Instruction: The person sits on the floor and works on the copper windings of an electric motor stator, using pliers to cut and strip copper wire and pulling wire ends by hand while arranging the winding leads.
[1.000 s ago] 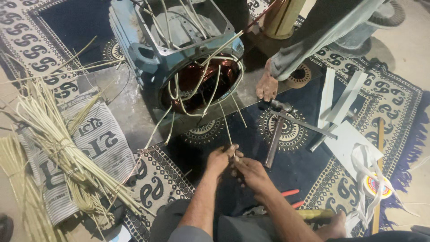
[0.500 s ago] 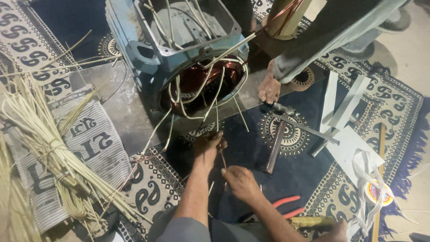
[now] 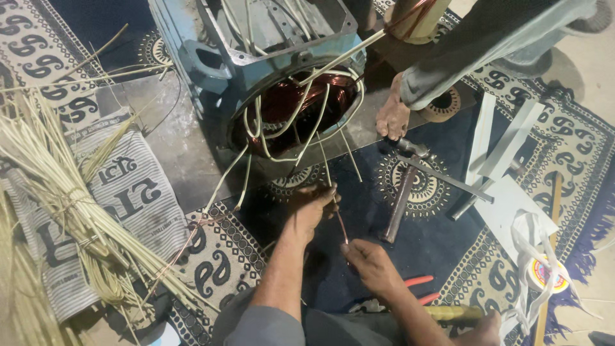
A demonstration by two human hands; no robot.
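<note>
The fingers (image 3: 330,200) of the left hand (image 3: 311,208) are pressed together in a pinch on the upper end of a thin copper wire (image 3: 342,225), just below the mouth of the motor housing (image 3: 256,57), and the fingers (image 3: 353,251) of the right hand (image 3: 371,264) are closed around the lower end of the same wire, so that the wire runs short and nearly straight between the two hands, over the dark patterned carpet (image 3: 423,192). To do this step well, I think both pinches must stay firm and the pull must be even along the line of the wire, because a sideways bend could kink the copper or scrape its coating; the white sleeved leads (image 3: 301,109) that hang out of the copper winding (image 3: 301,96) should also stay out of the way of the fingers. The left forearm comes up from the bottom of the view with the wrist almost straight and the palm turned down toward the carpet. The right forearm enters from the lower right, the wrist a little bent, the back of the hand facing up. A hammer (image 3: 400,198) lies on the carpet just to the right of the hands, red-handled pliers (image 3: 419,288) lie near the right wrist, and a bundle of pale sticks (image 3: 57,186) lies on printed cloth well apart at the left. A bare foot (image 3: 392,115) of another person stands beside the housing.
</note>
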